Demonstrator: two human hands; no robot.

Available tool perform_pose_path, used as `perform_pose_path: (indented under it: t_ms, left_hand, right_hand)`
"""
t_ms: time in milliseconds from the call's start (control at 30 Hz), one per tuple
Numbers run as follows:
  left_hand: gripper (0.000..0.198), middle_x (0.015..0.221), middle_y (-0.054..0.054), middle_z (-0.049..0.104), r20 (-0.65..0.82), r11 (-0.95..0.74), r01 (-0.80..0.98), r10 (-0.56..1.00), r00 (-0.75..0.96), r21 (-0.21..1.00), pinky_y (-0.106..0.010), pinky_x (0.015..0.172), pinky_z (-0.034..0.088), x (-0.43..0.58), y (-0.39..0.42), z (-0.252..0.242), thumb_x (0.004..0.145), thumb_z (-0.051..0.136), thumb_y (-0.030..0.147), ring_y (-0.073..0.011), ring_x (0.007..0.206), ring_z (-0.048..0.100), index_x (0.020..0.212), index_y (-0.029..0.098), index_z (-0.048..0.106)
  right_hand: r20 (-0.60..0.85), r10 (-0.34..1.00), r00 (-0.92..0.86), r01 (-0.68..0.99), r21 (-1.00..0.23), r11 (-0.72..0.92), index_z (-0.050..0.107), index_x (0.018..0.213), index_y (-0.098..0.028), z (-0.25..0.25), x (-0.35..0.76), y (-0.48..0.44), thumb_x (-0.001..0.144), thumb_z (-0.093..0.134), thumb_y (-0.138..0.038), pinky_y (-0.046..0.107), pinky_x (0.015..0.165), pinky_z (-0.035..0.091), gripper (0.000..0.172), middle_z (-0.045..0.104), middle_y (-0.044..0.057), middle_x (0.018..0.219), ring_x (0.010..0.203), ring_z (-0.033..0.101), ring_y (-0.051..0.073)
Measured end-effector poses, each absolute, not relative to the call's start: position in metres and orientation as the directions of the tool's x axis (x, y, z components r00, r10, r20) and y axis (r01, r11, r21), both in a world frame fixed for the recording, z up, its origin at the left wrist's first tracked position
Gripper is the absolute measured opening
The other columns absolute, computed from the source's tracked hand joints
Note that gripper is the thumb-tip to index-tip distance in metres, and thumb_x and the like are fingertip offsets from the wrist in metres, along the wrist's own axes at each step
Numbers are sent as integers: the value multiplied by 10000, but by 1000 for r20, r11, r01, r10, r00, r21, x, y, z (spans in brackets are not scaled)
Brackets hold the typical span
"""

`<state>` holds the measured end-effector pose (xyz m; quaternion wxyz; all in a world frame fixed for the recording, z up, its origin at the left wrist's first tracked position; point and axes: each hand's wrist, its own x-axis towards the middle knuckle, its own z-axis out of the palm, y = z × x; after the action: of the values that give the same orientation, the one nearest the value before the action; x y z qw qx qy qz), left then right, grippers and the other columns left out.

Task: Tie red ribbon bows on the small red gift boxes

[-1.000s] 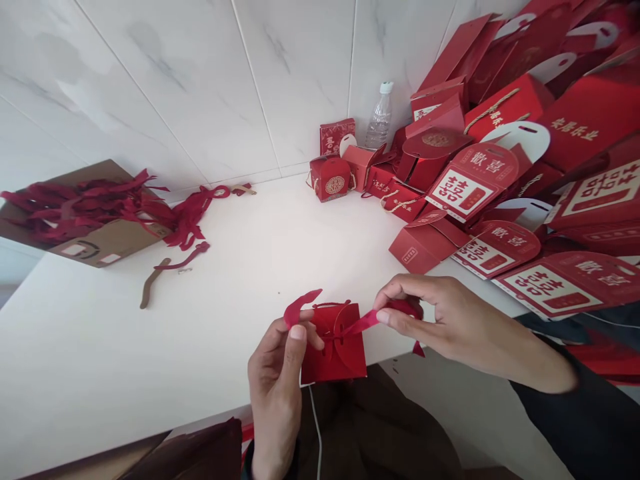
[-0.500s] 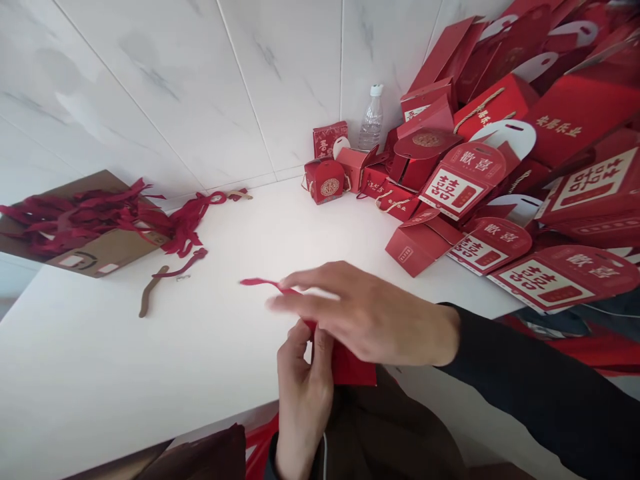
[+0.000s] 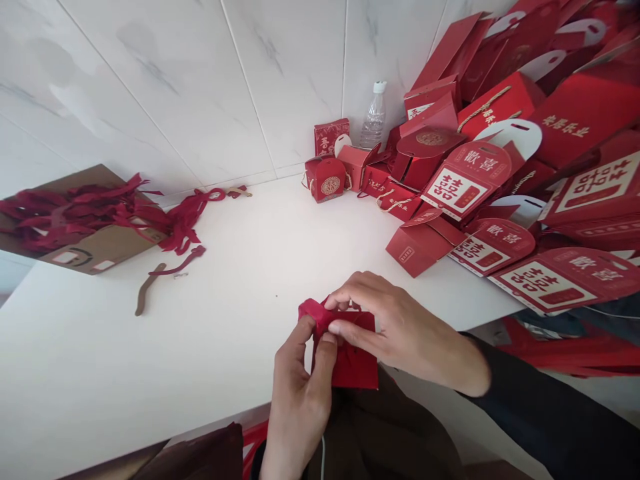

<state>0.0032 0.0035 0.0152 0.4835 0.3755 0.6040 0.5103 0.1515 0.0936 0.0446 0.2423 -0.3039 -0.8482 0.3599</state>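
A red ribbon (image 3: 315,311) is looped at the top of a small red box (image 3: 356,363) near the table's front edge. My left hand (image 3: 303,383) pinches the ribbon between thumb and fingers at the box's left side. From the right, my right hand (image 3: 385,327) closes thumb and fingertips on the same ribbon, just beside the left thumb. Part of the box's top is hidden behind my fingers. Whether the ribbon is knotted cannot be made out.
At the left stands a cardboard box (image 3: 100,257) overflowing with dark red ribbons (image 3: 85,207). A brown strip (image 3: 149,290) lies before it on the white table (image 3: 225,360). Piled red gift boxes (image 3: 500,243) fill the right side. A plastic bottle (image 3: 373,120) stands by the wall.
The ribbon's loose end, stretched out to the left before, is now folded into a loop at the box. My right hand has drawn back to the right and pinches the ribbon.
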Motion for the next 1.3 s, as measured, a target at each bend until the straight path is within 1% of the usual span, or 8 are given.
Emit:
perform_pose_path:
  t_ms: [167,300,433,533,667,867,1100,1300]
  left_hand:
    - [287,765,-25,670,-277,144,-327,869,-409,934,-212,640,510,11,1,2,881,676,437,-128,691,604,765,174,684]
    - [202,862,-24,723,-339,23,-524,787,-516,851,-246,823,543,21,-1,-10,830,747,402,-148,860,669,827,201,731]
    - [241,880,-22,727,-228,-20,-351,725,-650,936,-329,987,485,22,-1,-7,845,720,461,-183,963,663,838,221,738]
    - [309,863,-39,715,-126,82,-99,746,-653,992,-317,908,491,19,0,5,866,682,504,-212,971,655,790,207,721]
    - [306,757,-29,670,8,72,126,839,-544,989,-279,673,460,13,7,20,883,656,494,-182,753,608,794,207,713]
    - [165,769,-7,641,171,-72,377,956,-237,923,-263,670,427,6,14,21,935,605,338,-156,730,561,846,233,696]
    - [57,972,-18,642,199,-138,445,976,-93,885,-268,813,467,-9,13,18,904,653,271,-172,941,584,957,263,633]
    - [88,1025,-34,641,109,-59,174,950,-292,983,-284,844,460,-5,12,11,912,655,299,-187,1007,588,851,237,645]
  right_hand:
    - [139,848,-511,367,-857,362,591,974,-214,32,151,80,1003,545,-185,269,724,485,61,655,4,926,803,612,149]
    - [81,930,-359,405,-884,233,565,998,-227,25,154,73,1031,508,-290,243,574,445,92,638,-20,827,669,577,136]
    - [205,932,-300,481,-811,333,588,1041,-222,24,159,73,1010,532,-230,255,660,480,65,671,-4,902,728,599,147]
    - [270,900,-341,532,-734,422,612,1063,-221,26,164,74,1004,535,-190,292,790,506,102,689,19,998,856,635,172]
    - [263,843,-469,533,-677,508,631,1086,-232,31,169,75,1019,517,-198,343,861,527,136,692,39,999,919,656,202]
    - [317,719,-619,438,-621,650,520,1354,-249,34,172,80,1038,462,-156,384,860,547,335,682,67,1078,963,652,218]
    - [286,726,-626,413,-668,619,630,1054,-203,38,174,85,1032,481,-140,327,816,516,163,673,35,962,918,647,184]
    - [254,850,-462,488,-727,482,590,1230,-226,38,180,80,992,586,-179,244,833,541,243,708,12,1089,943,684,146]
